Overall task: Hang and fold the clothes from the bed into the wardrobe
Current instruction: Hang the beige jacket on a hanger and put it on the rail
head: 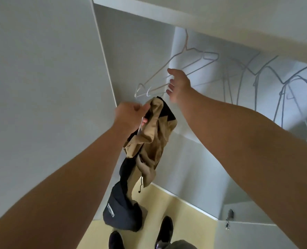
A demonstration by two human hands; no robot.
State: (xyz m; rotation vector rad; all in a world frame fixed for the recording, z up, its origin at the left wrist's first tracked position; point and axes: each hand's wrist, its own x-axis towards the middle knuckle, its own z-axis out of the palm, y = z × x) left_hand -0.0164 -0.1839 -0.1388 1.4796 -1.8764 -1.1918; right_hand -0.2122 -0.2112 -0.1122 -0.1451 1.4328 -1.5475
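The left hand is gripping the tan and black cloth jacket up high. The right hand, fingers wide, is reaching for a thin white wire hanger to hang it.

Home interior, at an open white wardrobe. Plain white side panels, a shelf overhead. Bare wire hangers in a row beneath it, more to the right. Pale yellow floor below.

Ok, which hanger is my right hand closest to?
The pale hanger farthest left, its lower bar by your right hand. The darker grey hangers hang further right.
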